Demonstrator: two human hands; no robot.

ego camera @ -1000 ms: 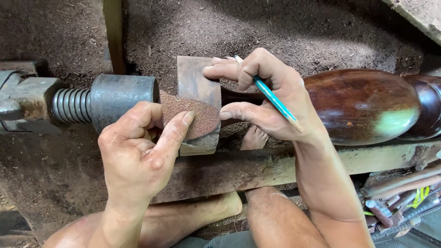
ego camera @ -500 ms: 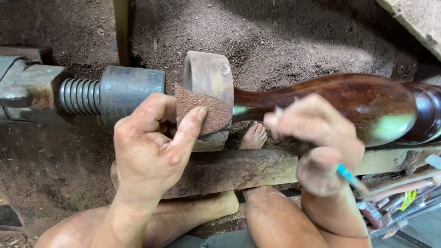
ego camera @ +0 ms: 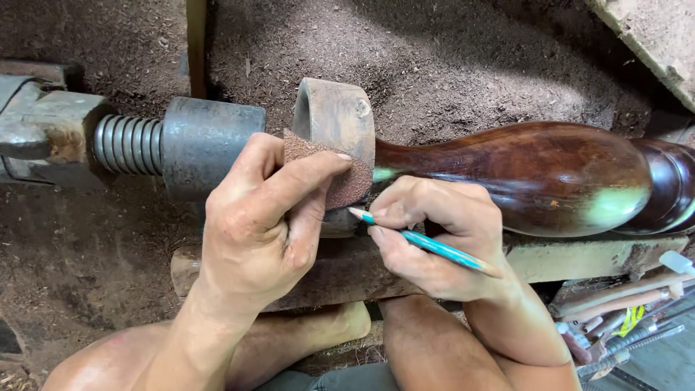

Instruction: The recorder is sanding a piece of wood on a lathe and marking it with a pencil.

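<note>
- Your left hand [ego camera: 264,217] pinches 1 piece of reddish sandpaper [ego camera: 333,174] between thumb and forefinger, pressing it onto the pale wooden end block [ego camera: 334,119] of the workpiece.
- Your right hand [ego camera: 441,239] is closed around 1 teal pencil [ego camera: 423,241] in a writing grip; the tip points to 9 o'clock, just beside the sandpaper's lower edge at the block.
- 1 dark turned workpiece [ego camera: 521,177] lies horizontally across the frame, running from the block toward 3 o'clock, with 2 pale glossy patches on it.
- At 9 o'clock of the block: 1 grey metal cylinder [ego camera: 206,145] and 1 threaded spindle [ego camera: 130,143], in line with the workpiece.
- 1 wooden rest bar [ego camera: 579,257] runs beneath your hands.
- At 5 o'clock of the frame, a cluster of tools [ego camera: 622,318]; count cannot be told.
- Sawdust [ego camera: 449,65] covers the ground from 10 to 2 o'clock.
</note>
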